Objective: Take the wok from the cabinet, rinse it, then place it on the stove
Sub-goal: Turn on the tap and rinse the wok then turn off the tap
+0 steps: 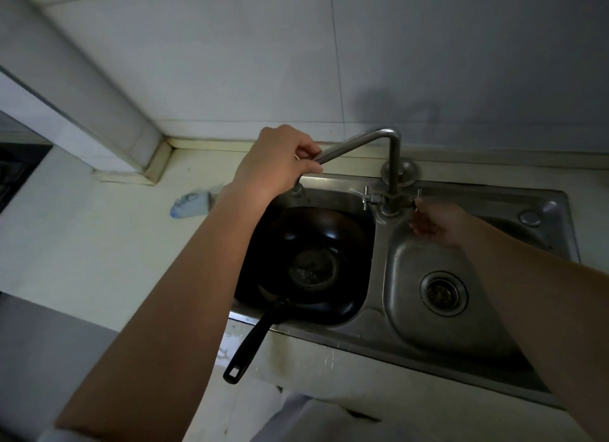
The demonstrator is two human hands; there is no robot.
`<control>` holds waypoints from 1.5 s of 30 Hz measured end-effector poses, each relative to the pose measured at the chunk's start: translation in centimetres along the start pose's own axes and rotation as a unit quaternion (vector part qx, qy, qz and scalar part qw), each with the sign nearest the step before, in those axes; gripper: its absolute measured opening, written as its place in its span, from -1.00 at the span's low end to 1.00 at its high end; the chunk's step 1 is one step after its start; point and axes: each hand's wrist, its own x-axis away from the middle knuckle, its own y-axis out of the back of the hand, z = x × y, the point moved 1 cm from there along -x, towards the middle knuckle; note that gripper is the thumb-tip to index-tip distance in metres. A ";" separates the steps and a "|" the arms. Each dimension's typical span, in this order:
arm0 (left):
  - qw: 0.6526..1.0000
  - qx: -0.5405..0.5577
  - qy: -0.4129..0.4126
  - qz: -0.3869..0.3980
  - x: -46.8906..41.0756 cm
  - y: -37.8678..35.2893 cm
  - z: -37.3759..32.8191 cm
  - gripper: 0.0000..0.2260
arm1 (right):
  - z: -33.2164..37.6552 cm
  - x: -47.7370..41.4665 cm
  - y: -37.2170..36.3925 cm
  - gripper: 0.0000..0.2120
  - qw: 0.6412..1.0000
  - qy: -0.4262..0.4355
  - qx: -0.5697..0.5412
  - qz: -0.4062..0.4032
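Left arm (pixel 171 293) outstretched, hand (pixel 273 165) round spout (pixel 349 143)

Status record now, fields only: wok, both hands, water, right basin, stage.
wok: in left basin, handle sticking out over the front edge
left hand: grips spout, spout end over the wok
right hand: at right tap handle; grip too blurred to tell
water: flow unclear
right basin: holds nothing, drain showing
stage: rinse; wok not yet on stove
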 end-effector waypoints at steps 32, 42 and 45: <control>0.999 -0.023 0.012 0.022 -1.7 0.8 -0.5 -0.68 | -2.5 -0.7 -0.3 -0.69 0.998 0.057 0.017 -0.026; 0.999 -0.013 0.028 0.025 -0.6 0.6 -0.5 -0.74 | -2.8 -0.2 -0.4 -0.69 0.996 0.064 0.030 -0.045; 0.999 -0.014 0.033 0.030 -0.2 0.5 -0.7 -0.72 | -2.6 -0.5 -0.2 -0.69 0.995 0.071 0.051 -0.047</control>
